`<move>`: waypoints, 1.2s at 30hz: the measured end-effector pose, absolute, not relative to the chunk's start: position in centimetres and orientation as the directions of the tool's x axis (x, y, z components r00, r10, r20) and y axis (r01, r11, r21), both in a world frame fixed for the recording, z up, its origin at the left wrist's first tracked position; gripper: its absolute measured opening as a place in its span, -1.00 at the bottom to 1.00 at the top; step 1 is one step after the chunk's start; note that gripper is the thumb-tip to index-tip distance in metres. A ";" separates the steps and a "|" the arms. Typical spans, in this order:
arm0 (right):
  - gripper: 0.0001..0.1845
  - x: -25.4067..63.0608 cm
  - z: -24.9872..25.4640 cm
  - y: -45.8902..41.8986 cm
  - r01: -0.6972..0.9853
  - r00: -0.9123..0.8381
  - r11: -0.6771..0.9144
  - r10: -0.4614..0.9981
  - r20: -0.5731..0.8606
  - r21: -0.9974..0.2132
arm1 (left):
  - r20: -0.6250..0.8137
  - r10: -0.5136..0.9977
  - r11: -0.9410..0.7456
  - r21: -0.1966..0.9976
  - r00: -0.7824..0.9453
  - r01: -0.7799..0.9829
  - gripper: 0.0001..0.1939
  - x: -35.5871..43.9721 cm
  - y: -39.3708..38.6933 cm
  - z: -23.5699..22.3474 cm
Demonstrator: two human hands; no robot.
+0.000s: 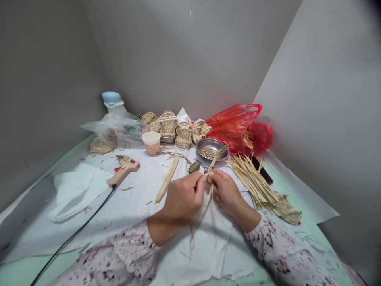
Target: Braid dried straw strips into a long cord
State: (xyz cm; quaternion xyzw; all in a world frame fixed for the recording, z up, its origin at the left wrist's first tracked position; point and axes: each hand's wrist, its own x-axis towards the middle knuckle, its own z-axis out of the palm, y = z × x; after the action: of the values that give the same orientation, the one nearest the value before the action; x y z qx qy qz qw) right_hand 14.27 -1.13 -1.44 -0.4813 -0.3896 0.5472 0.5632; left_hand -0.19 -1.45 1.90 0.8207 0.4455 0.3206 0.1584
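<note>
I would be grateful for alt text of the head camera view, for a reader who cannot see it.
Two bare hands, left and right, hold a braided straw strip over a white cloth. Around them lie a glue gun, straw bundles, a metal bowl and a red bag.

Hands (205, 192) pinching straw braid (218, 157), red bag (235, 125), glue gun (124, 171)

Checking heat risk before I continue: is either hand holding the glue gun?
No, the glue gun lies on the white cloth, left of both hands.
</note>
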 end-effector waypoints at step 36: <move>-0.79 15.6 0.3 -1.4 0.675 -0.173 0.326 0.942 0.288 -0.661 | -0.101 0.879 -0.030 0.963 0.466 0.267 -0.69 -0.5 2.0 -1.5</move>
State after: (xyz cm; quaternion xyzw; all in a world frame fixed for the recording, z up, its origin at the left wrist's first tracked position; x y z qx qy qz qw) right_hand 15.60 -1.41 0.33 -0.5462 -0.7402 0.1962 0.3395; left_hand -0.52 1.99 -1.53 0.6603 0.4338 0.2811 0.5447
